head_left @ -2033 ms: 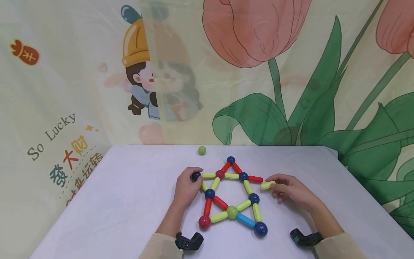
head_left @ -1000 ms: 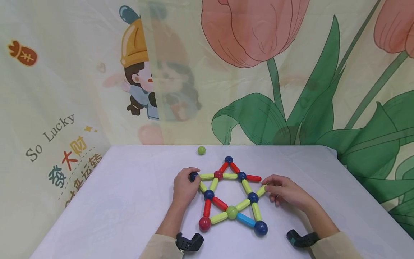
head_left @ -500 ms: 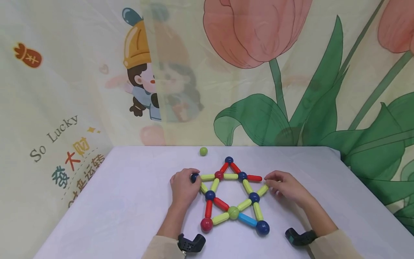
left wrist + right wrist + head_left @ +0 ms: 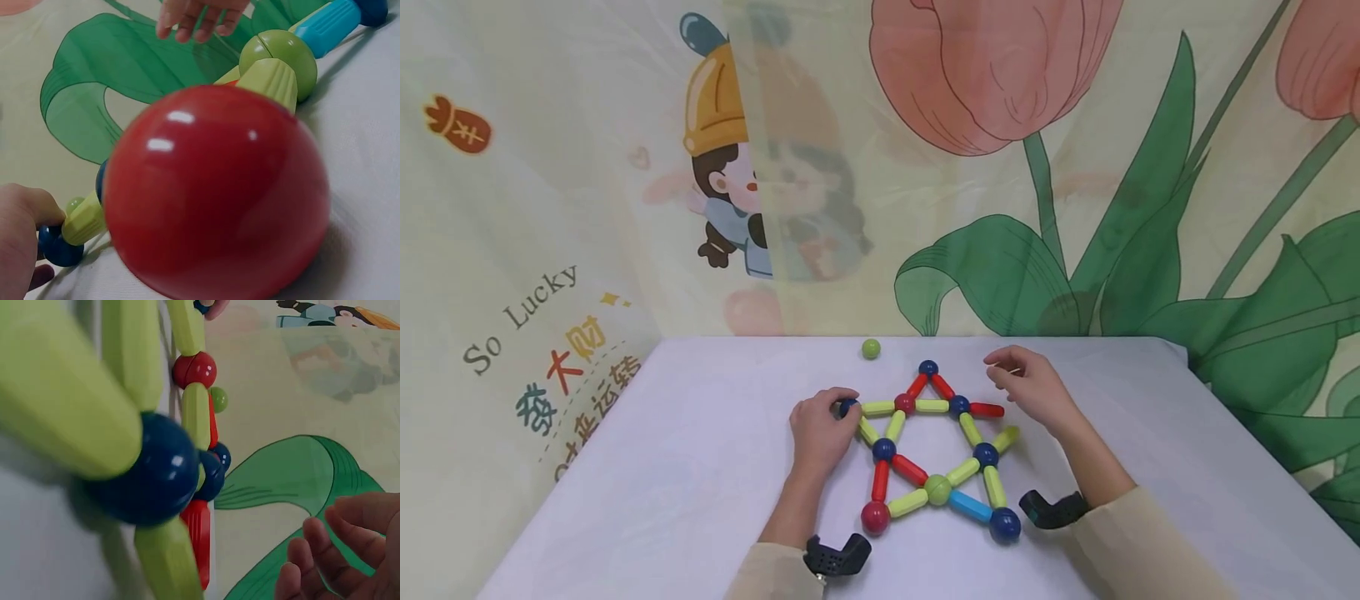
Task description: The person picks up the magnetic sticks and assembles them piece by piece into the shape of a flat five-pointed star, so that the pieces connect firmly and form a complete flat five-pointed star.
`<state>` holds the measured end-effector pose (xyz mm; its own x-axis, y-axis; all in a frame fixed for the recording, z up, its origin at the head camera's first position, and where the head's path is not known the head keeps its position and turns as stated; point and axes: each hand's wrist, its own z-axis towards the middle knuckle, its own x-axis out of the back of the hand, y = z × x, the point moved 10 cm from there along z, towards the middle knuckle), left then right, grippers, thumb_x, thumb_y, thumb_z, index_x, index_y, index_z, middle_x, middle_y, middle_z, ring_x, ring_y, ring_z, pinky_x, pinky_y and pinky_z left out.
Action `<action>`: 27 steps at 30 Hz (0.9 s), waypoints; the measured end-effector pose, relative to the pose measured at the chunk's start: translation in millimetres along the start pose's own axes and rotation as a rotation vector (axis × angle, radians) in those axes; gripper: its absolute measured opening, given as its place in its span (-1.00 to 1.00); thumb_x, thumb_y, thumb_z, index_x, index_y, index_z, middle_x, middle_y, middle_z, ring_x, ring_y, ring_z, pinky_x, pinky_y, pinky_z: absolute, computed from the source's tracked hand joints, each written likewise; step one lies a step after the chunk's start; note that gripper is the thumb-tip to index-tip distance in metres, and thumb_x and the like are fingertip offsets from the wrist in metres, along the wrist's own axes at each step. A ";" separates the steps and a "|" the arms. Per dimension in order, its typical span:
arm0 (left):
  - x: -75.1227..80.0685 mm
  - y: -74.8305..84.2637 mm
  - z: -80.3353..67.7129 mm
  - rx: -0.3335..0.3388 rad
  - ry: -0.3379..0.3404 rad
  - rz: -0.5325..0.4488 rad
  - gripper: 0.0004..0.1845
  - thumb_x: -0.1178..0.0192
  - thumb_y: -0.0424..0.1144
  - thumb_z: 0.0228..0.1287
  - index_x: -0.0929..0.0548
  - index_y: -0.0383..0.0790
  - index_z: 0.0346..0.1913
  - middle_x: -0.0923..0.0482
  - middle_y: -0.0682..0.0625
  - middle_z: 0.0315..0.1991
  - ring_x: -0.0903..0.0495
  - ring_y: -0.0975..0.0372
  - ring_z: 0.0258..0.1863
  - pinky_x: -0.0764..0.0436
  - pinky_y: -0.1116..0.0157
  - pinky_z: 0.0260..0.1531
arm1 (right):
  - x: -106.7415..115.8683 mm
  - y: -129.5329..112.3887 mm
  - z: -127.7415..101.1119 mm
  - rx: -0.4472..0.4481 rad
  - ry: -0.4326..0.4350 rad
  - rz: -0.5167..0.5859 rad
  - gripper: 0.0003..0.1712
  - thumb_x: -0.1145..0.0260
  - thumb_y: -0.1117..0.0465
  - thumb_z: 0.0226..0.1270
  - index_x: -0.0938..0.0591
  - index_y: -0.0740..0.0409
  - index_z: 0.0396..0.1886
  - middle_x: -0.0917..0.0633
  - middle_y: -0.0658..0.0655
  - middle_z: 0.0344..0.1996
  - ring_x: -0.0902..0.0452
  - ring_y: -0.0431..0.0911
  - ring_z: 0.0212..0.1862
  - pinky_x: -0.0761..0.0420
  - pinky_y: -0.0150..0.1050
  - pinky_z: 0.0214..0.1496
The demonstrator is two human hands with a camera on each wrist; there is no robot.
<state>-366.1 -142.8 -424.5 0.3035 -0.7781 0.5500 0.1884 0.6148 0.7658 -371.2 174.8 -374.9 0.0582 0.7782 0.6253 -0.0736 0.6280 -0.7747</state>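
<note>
A flat star of coloured sticks and balls [image 4: 937, 489] lies on the white table [image 4: 700, 467]. My left hand [image 4: 841, 406] pinches the dark blue ball [image 4: 847, 407] at the star's left tip; the left wrist view shows that ball [image 4: 59, 247] by my thumb, behind a large red ball [image 4: 215, 194]. My right hand [image 4: 1002, 368] hovers above the star's upper right, near the red stick [image 4: 986, 409], fingers loosely curled and empty. A green stick [image 4: 1006, 438] juts from a blue ball [image 4: 986, 455]. The right wrist view shows relaxed fingers [image 4: 337, 550] beside a dark blue ball [image 4: 150, 478].
A loose green ball [image 4: 870, 348] sits near the table's far edge, just behind the star. Printed cloth with tulips and a cartoon figure [image 4: 730, 167] hangs behind and to the left. A black wrist camera [image 4: 838, 557] shows at each cuff.
My right hand let go of the green stick, which now sits joined to the blue ball, and lifted away toward the far side. The left hand stayed on its ball.
</note>
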 end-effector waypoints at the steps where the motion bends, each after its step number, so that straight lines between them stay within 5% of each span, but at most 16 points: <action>1: 0.3 -1.1 0.4 0.004 0.000 -0.009 -0.82 -0.33 -0.27 0.27 -0.81 -0.15 -0.10 -0.80 -0.11 -0.09 -0.71 -0.01 0.05 -0.30 -0.13 0.36 | -2.0 -3.5 2.9 0.010 0.008 0.008 -0.62 -0.23 0.15 0.53 -0.59 0.22 0.22 -0.68 0.28 0.02 -0.59 0.20 0.00 -0.69 -0.24 -0.10; 10: -6.1 -8.2 1.2 0.045 -0.022 -0.027 -0.80 -0.31 -0.25 0.30 -0.79 -0.14 -0.06 -0.78 -0.11 -0.02 -0.67 -0.03 0.16 -0.07 -0.23 0.51 | -32.2 -28.6 31.7 0.081 0.013 0.047 -0.63 -0.25 0.14 0.53 -0.61 0.15 0.22 -0.69 0.26 0.06 -0.60 0.11 0.05 -0.68 -0.17 0.02; 17: -5.6 -4.6 -0.3 0.031 -0.017 -0.041 -0.81 -0.31 -0.25 0.30 -0.79 -0.13 -0.07 -0.78 -0.10 -0.03 -0.67 -0.03 0.16 -0.07 -0.24 0.50 | -56.2 -44.6 51.8 0.097 -0.015 0.037 -0.61 -0.28 0.14 0.51 -0.61 0.15 0.24 -0.68 0.24 0.10 -0.58 0.14 0.13 -0.67 0.02 0.17; 27: -5.7 -6.6 -2.5 0.043 0.004 -0.033 -0.81 -0.31 -0.24 0.28 -0.79 -0.13 -0.08 -0.79 -0.08 -0.04 -0.68 0.00 0.14 -0.08 -0.21 0.50 | -87.1 -51.6 76.1 0.135 -0.050 -0.015 -0.59 -0.33 0.16 0.46 -0.61 0.16 0.23 -0.69 0.24 0.09 -0.58 0.13 0.14 -0.70 -0.05 0.11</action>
<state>-366.7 -142.1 -433.6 0.3014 -0.7972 0.5230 0.1585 0.5828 0.7970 -448.2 74.5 -382.3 0.0105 0.7655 0.6433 -0.2068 0.6311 -0.7476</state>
